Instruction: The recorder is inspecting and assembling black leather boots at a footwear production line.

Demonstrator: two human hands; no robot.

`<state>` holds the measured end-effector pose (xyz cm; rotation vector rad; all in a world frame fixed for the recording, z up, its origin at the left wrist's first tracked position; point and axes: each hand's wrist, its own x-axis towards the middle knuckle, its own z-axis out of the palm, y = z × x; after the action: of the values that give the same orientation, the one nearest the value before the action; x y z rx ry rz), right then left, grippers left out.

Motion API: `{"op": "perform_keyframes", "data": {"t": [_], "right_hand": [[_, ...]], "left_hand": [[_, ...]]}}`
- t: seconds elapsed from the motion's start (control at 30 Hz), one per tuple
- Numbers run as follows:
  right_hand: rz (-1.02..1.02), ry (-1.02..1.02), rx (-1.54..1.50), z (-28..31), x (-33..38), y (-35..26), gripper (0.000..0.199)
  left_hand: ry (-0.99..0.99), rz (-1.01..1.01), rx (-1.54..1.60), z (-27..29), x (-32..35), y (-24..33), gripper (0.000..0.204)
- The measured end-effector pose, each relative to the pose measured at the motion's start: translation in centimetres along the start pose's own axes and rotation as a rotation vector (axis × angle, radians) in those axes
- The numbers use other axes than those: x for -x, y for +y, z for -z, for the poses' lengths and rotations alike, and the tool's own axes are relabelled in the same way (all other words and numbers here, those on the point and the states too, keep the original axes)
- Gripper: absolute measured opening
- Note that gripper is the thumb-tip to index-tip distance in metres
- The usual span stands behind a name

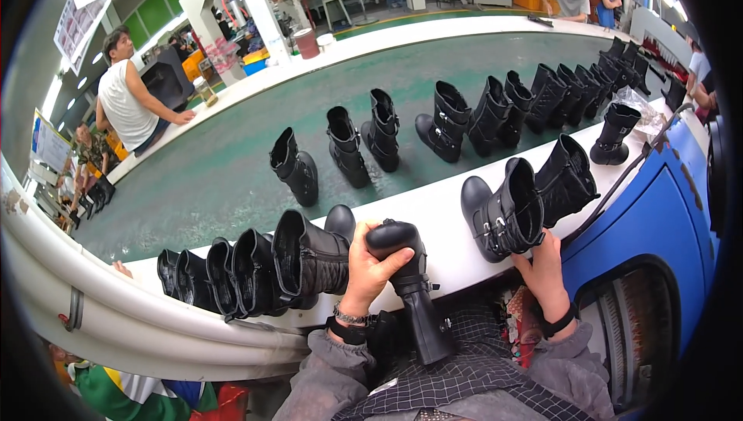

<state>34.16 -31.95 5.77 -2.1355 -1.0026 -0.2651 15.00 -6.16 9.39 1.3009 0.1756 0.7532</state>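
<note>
My left hand (373, 265) is closed round the foot of a black boot (422, 309). That boot hangs upside down, toe up and shaft pointing down to my lap, with a small buckle at its ankle strap. At the near side of another black boot (507, 216), with silver buckles, my right hand (544, 270) has its fingers at the shaft's rim; the boot partly hides the fingertips. This second boot rests on the white ledge (445, 254). Just behind it stands a further black boot (567, 177). Left of my left hand, a quilted black boot (309, 254) lines up with several others.
Past the ledge, a green conveyor belt (232, 189) carries a long row of black boots (449, 121). A small boot (615, 135) and clear plastic wrap (642, 107) sit at the right. A blue machine (658, 204) flanks my right side. Other people work across the belt.
</note>
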Motion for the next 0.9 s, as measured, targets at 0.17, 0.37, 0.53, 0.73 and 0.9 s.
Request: {"op": "perform_keyframes", "data": {"t": [0.17,0.37,0.53,0.73,0.9], "right_hand": [[0.070,-0.314,0.186,0.1,0.0,0.8,0.050],[-0.013,-0.206,-0.024,1.7,-0.1,0.5,0.054],[-0.360,-0.290,-0.137,4.8,1.7,-0.3,0.066],[-0.340,-0.425,0.105,4.3,3.4,-0.1,0.066],[-0.351,-0.393,0.161,3.0,3.9,0.4,0.060]], "left_hand": [[-0.028,0.005,0.011,-0.2,-0.2,0.0,0.050],[-0.007,0.048,0.001,0.7,-0.1,-0.6,0.051],[0.161,-0.174,-0.212,0.2,-0.3,-0.3,0.073],[0.191,-0.280,-0.349,-1.3,-2.1,2.1,0.018],[0.210,-0.183,-0.390,-2.5,-2.6,2.6,0.027]]}}
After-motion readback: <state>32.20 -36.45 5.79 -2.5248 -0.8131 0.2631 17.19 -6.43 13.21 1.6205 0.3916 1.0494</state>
